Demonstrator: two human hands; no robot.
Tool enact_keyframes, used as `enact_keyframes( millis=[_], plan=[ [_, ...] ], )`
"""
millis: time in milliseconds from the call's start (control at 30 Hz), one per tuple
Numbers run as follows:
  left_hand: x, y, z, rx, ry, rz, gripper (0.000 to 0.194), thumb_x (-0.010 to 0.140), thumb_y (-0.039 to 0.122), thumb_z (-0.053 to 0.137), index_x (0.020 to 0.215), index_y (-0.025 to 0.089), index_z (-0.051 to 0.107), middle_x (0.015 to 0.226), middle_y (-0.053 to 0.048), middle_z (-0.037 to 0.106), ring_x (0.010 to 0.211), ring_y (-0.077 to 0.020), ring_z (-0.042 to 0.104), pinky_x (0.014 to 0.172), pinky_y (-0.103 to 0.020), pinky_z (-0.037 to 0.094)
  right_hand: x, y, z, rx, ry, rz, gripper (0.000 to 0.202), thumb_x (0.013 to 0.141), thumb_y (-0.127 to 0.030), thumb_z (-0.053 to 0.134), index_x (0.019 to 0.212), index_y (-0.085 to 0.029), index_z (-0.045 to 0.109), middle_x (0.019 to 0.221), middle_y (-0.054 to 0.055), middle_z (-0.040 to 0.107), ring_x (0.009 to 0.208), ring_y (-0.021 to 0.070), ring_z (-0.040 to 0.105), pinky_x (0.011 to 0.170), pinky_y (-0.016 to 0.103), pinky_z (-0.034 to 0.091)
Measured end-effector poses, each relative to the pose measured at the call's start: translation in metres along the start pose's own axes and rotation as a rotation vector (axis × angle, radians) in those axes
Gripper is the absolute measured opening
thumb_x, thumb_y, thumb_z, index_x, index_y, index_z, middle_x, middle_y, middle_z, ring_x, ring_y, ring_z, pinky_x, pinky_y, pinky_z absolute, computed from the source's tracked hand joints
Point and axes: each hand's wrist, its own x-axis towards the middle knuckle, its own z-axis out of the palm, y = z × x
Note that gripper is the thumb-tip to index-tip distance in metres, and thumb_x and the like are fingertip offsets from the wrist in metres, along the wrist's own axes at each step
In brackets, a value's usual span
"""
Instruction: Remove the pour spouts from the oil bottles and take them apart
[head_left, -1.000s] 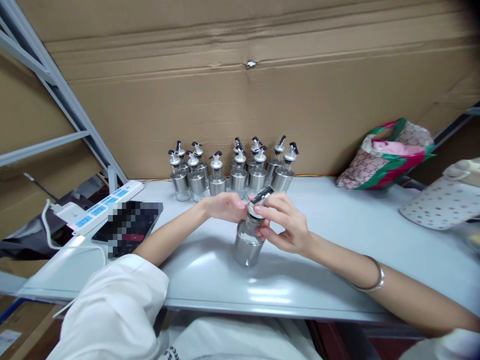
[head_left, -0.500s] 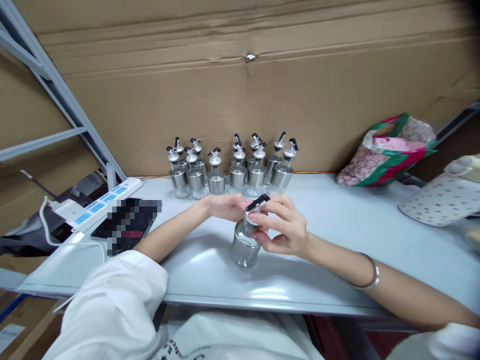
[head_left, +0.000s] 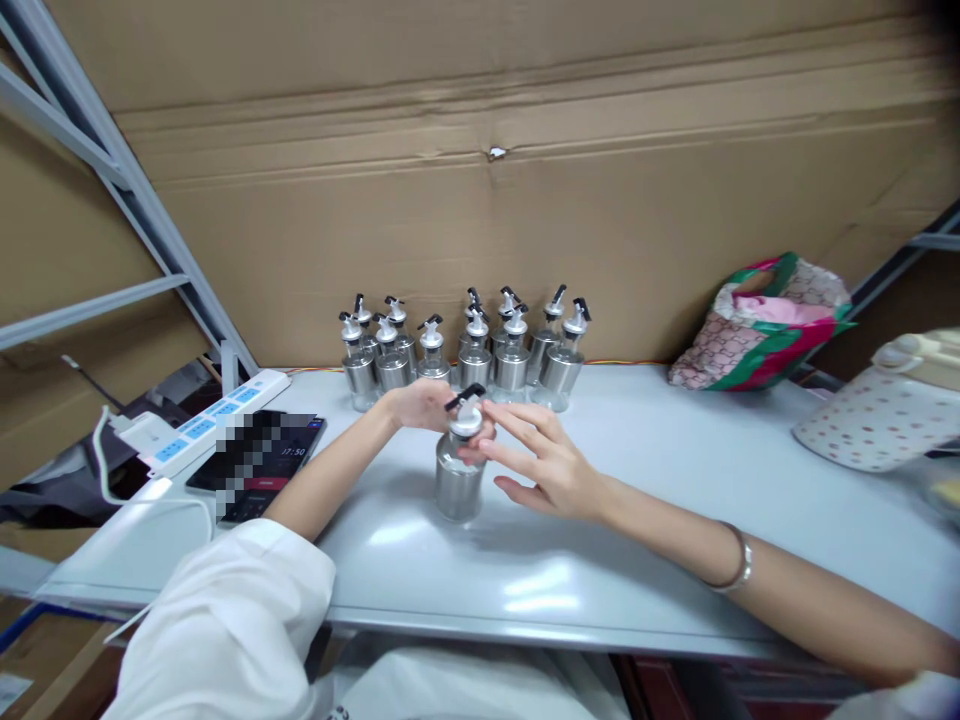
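Note:
A glass bottle with a steel sleeve [head_left: 459, 485] stands near the middle of the grey table [head_left: 637, 580], its white spout cap with a black flip lever [head_left: 466, 420] on top. My left hand [head_left: 431, 405] reaches behind the bottle's neck, its fingers wrapped round it from the back and partly hidden. On the bottle's right, my right hand [head_left: 551, 460] has its fingers spread, the tips close to the cap. Whether they touch it I cannot tell. Behind my hands, several similar capped bottles [head_left: 511, 365] stand in two rough groups.
At the left lie a power strip [head_left: 217, 420] with a white cable and a dark phone [head_left: 277, 455]. A patterned bag [head_left: 757, 325] and a spotted white container [head_left: 877, 415] stand at the right. Cardboard [head_left: 360, 220] rises behind the table.
The bottle in my left hand has shifted left. My right hand's fingers have come off the cap and spread apart. The view has tilted up slightly.

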Motion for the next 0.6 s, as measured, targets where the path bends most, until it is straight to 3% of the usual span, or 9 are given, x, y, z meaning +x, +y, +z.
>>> enact_keyframes(
  millis=[100, 233, 400, 500, 600],
  plan=[
    [-0.017, 0.006, -0.019, 0.039, 0.069, 0.034, 0.045, 0.047, 0.060, 0.060, 0.062, 0.018, 0.054, 0.071, -0.012, 0.060, 0.075, -0.0278, 0.055, 0.074, -0.040, 0.046, -0.005, 0.000, 0.003, 0.003, -0.028, -0.002, 0.038, 0.085, -0.021, 0.052, 0.123, -0.018, 0.051, 0.132, 0.017, 0.054, 0.124, 0.0253, 0.045, 0.091, 0.045, 0.045],
    [-0.039, 0.017, -0.035, 0.126, 0.237, 0.111, 0.036, 0.059, 0.046, 0.068, 0.078, 0.017, 0.056, 0.072, -0.005, 0.059, 0.076, -0.0213, 0.057, 0.078, -0.036, 0.045, -0.008, -0.008, 0.009, -0.028, -0.144, -0.075, 0.029, 0.085, -0.017, 0.052, 0.113, -0.017, 0.059, 0.127, 0.014, 0.059, 0.121, 0.0229, 0.049, 0.094, 0.042, 0.044],
    [-0.058, 0.039, -0.029, 0.463, 0.482, 0.115, 0.028, 0.077, 0.035, 0.062, 0.098, 0.017, 0.054, 0.103, -0.007, 0.061, 0.100, -0.0186, 0.056, 0.091, -0.034, 0.040, 0.000, -0.007, 0.029, -0.075, -0.496, -0.034, 0.041, 0.088, -0.026, 0.053, 0.128, -0.018, 0.053, 0.147, 0.012, 0.039, 0.134, 0.0277, 0.037, 0.105, 0.052, 0.035],
    [-0.058, 0.044, -0.023, 0.682, 0.688, 0.154, 0.038, 0.075, 0.032, 0.065, 0.107, 0.018, 0.050, 0.111, -0.007, 0.055, 0.099, -0.0176, 0.054, 0.087, -0.032, 0.043, 0.009, 0.005, 0.046, -0.098, -0.571, 0.002, 0.050, 0.087, -0.028, 0.055, 0.135, -0.017, 0.046, 0.152, 0.011, 0.027, 0.141, 0.0296, 0.023, 0.110, 0.056, 0.026],
    [-0.053, 0.042, -0.018, 0.975, 0.911, 0.207, 0.042, 0.075, 0.027, 0.064, 0.113, 0.020, 0.048, 0.113, -0.007, 0.052, 0.098, -0.0175, 0.052, 0.087, -0.033, 0.044, 0.016, 0.017, 0.060, -0.100, -0.582, -0.012, 0.053, 0.086, -0.028, 0.056, 0.137, -0.017, 0.043, 0.153, 0.009, 0.026, 0.142, 0.0287, 0.019, 0.112, 0.057, 0.022]
  ],
)
